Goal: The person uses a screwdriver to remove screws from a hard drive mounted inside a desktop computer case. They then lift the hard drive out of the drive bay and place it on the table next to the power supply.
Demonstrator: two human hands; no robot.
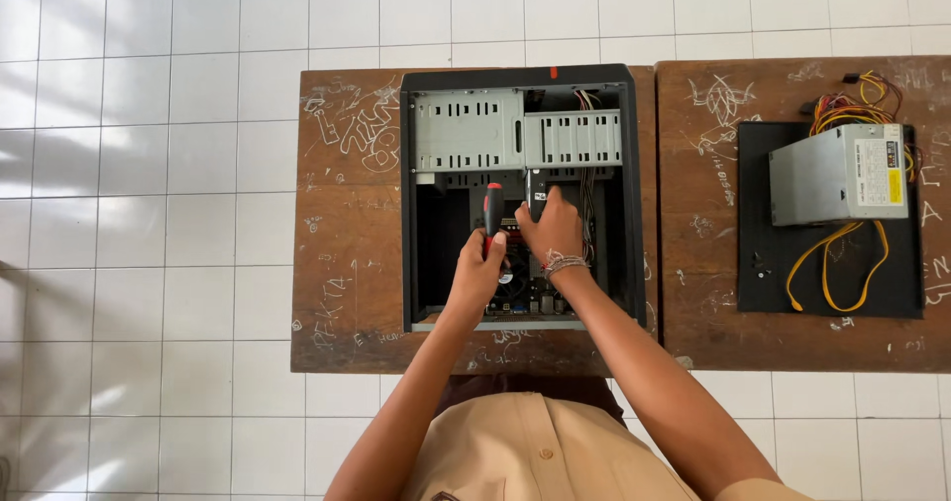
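Observation:
An open black computer case (420, 164) lies flat on a brown wooden desk (347, 263). Inside it, my left hand (477, 273) grips a screwdriver (492, 204) with a red and black handle, held upright over the motherboard. My right hand (551, 231), with a bead bracelet at the wrist, reaches into the case just right of the screwdriver and holds a small dark part (536, 192) near the board's fan. The grey drive cage (515, 136) sits at the case's far end. The fan and board are mostly hidden by my hands.
A second scratched desk (703, 293) adjoins on the right. On it lies a black side panel (763, 283) bearing a grey power supply (840, 174) with yellow and red cables (830, 263). White tiled floor surrounds the desks.

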